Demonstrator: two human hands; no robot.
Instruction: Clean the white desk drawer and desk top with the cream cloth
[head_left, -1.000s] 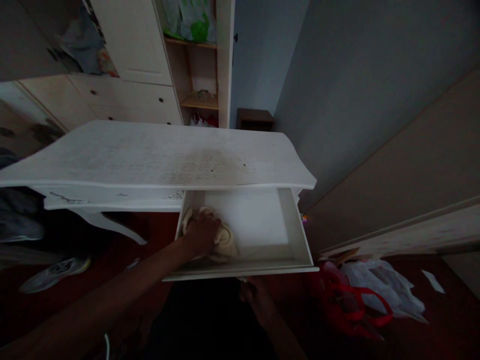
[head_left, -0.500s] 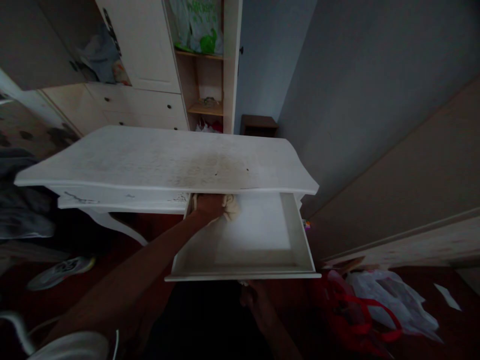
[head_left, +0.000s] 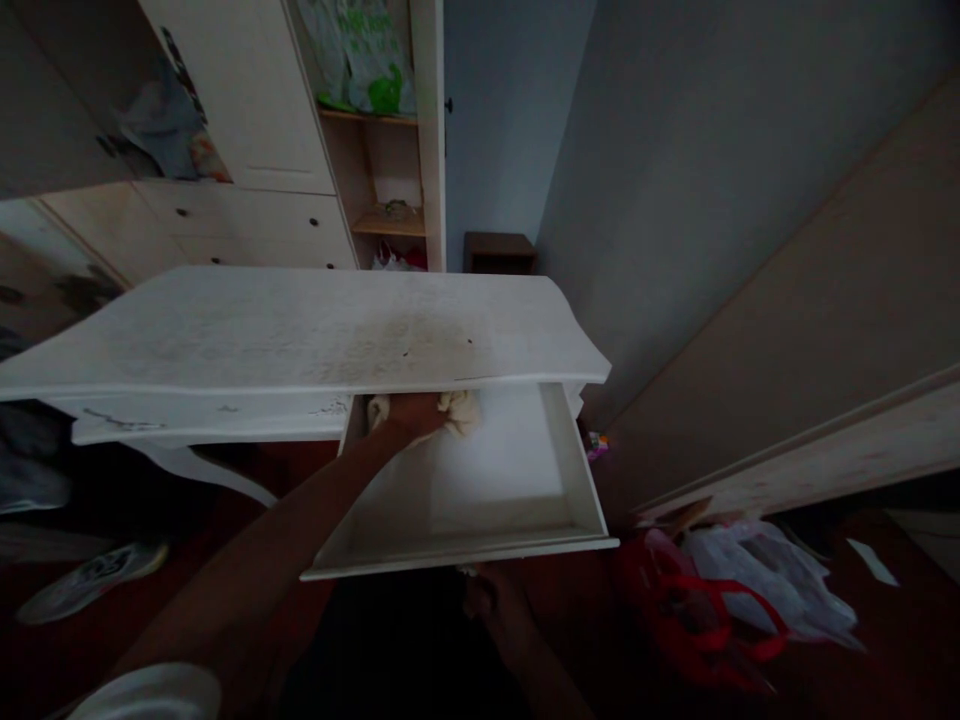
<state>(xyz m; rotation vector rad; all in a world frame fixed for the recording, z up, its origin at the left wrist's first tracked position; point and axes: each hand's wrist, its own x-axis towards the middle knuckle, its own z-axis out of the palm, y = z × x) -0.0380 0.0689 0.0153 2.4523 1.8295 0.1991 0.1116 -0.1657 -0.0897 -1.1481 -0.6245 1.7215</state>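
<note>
Nearest, in deep shadow under the open white drawer [head_left: 525, 535], the right hand [head_left: 491, 600] sits at the drawer's front; whether its fingers grip cannot be told. Inside, the left hand [head_left: 416, 413] presses down on a crumpled cream cloth [head_left: 459, 410] at the back left corner, under the scuffed, stained white tabletop [head_left: 300, 330]. Beyond stand a cream wardrobe [head_left: 247, 110] and plastic bags [head_left: 360, 60] with unreadable green print.

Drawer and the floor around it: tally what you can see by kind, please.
Open drawer: 1
Cream cloth at the drawer's back, under the left hand: 1
Shoe on the floor, left: 1
Bags on the floor, right: 2, one red, one white plastic
Right hand below the drawer front: 1
Total: 7
</note>
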